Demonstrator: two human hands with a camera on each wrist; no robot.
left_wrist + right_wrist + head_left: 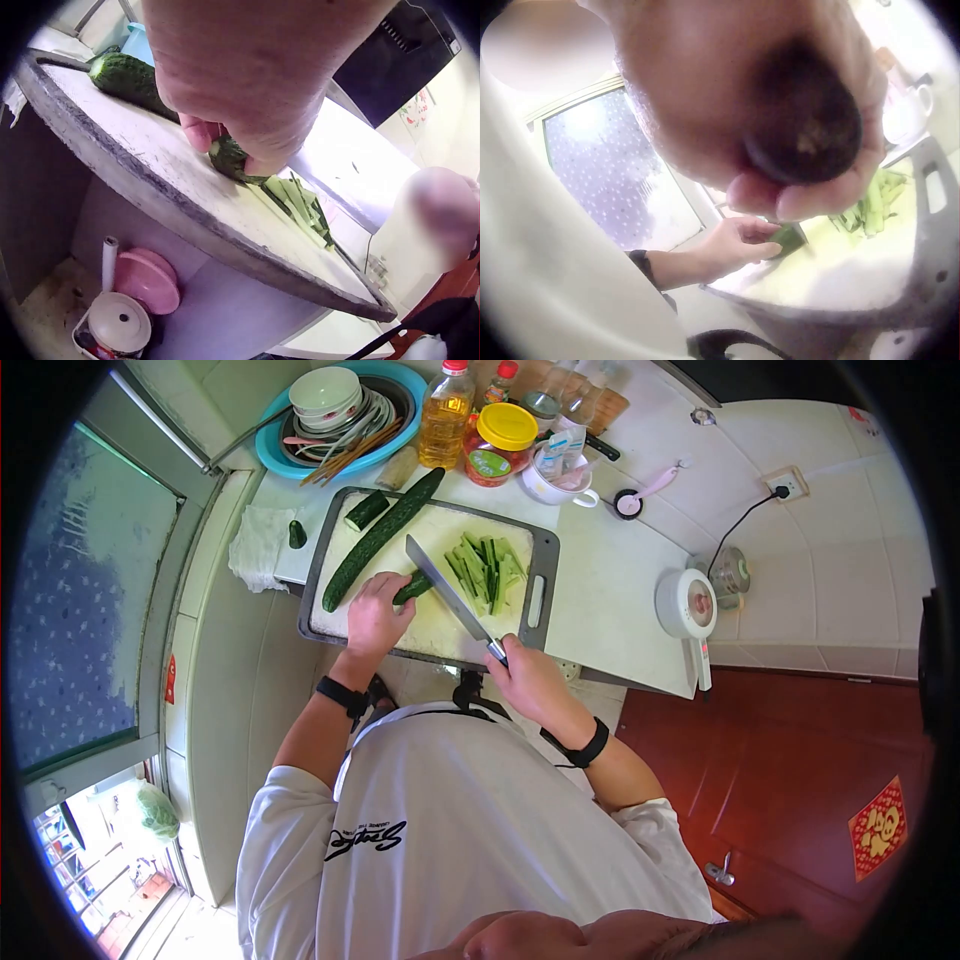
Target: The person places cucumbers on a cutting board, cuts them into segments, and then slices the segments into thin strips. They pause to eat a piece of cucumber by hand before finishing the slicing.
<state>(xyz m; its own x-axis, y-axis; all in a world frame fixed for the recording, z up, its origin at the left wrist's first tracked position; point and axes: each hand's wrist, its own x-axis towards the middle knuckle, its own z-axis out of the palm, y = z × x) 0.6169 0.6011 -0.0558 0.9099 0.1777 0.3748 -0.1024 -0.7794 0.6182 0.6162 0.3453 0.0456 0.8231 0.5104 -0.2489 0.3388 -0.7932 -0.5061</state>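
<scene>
Slicing is mid-step: left hand (375, 615) pins cucumber piece (412, 588) near cutting board's (325, 550) front edge, right hand (530, 680) grips cleaver (445, 585), likely needing a straight downward cut.

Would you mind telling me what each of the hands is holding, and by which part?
The right hand grips the knife by its handle. The left hand holds a short cucumber piece down on the cutting board, fingers curled over its left end.
</scene>
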